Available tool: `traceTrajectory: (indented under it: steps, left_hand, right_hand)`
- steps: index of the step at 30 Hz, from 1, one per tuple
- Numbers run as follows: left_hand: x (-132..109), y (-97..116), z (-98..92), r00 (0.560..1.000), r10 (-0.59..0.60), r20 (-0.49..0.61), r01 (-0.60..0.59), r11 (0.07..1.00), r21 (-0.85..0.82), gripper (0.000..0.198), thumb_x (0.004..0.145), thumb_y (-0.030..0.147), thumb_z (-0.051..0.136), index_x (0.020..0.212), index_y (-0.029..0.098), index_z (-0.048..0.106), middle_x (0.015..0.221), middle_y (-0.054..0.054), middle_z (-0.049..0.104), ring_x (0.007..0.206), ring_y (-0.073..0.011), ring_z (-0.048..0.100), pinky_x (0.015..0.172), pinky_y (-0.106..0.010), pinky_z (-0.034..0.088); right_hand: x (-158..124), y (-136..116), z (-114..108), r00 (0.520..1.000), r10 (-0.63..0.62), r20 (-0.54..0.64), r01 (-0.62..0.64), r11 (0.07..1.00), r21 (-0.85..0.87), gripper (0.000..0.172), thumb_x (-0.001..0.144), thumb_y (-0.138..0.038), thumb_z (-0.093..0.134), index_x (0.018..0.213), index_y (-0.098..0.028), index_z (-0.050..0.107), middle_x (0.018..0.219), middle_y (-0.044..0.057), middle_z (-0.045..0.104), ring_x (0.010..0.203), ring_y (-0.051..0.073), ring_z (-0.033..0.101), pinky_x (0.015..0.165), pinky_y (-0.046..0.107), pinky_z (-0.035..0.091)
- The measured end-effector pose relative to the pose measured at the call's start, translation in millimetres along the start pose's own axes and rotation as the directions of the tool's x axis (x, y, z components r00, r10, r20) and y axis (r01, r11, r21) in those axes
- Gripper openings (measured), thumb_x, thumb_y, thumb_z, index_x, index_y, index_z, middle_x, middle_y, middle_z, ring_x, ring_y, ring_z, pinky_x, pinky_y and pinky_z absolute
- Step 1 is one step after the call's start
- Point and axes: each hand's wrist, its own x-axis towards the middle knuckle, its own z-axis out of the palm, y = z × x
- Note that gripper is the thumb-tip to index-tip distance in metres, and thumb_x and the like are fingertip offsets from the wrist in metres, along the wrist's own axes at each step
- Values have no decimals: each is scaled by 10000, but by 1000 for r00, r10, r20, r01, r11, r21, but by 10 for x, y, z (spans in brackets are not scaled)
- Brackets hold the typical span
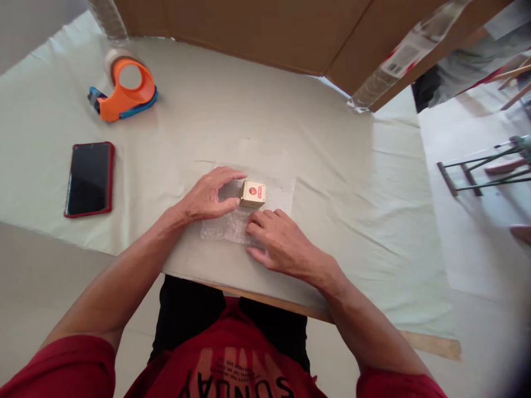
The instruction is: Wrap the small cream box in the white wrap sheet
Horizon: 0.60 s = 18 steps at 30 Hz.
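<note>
A small cream box (254, 192) with red printing stands on a sheet of clear bubble wrap (226, 229) near the table's front edge. My left hand (207, 194) lies to the left of the box, thumb and fingers spread. Its thumb tip is at the box's near left corner; whether it presses on it I cannot tell. Just below and right of the box, my right hand (282, 240) rests over the bubble wrap with its fingers bent and the thumb apart from them. Nothing shows between its fingers and thumb.
An orange and blue tape dispenser (145, 88) with a roll of tape lies at the back left. Below it is a phone (89, 178) in a red case. A large cardboard box (249, 33) stands along the back. Pale cloth (340, 221) covers the table.
</note>
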Motion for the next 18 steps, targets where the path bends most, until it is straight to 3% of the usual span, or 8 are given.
traceTrajectory:
  steps: [3, 6, 12, 18]
  left_hand:
    - [-2, 27, -28, 1000, 13, -9, -13, 999, -48, 402, 806, 287, 617, 1188, 165, 654, 1190, -109, 697, 1126, -267, 634, 1006, -402, 484]
    - [0, 81, -69, 1000, 17, 0, -17, 987, -160, 360, 852, 394, 627, 1137, 181, 675, 1178, -114, 699, 1133, -270, 631, 1016, -413, 473]
    - [-14, 115, -162, 999, 2, 36, 12, 929, -369, 539, 887, 667, 520, 1082, 198, 701, 1255, -132, 664, 1204, -302, 602, 1068, -451, 437]
    - [-31, 66, -88, 999, -13, 51, 24, 970, -242, 437, 748, 521, 758, 1036, 197, 698, 1282, -139, 659, 1191, -286, 624, 1042, -422, 469]
  right_hand:
    - [40, -37, 93, 999, 20, -31, -22, 997, -77, 127, 860, -86, 531, 849, -135, 648, 980, 113, 701, 802, 206, 576, 751, 365, 368]
    - [17, -5, 83, 986, 27, -163, -32, 999, -31, 157, 873, -83, 501, 837, -148, 639, 876, 75, 709, 769, 189, 577, 779, 351, 365]
    - [27, 98, -47, 896, 99, -433, -119, 993, -19, 145, 907, -119, 502, 860, -170, 629, 903, 72, 734, 798, 199, 623, 797, 353, 373]
    - [202, 295, -145, 880, 140, -453, -122, 990, 67, 114, 954, -198, 506, 910, -189, 611, 1052, 98, 731, 957, 229, 651, 812, 355, 388]
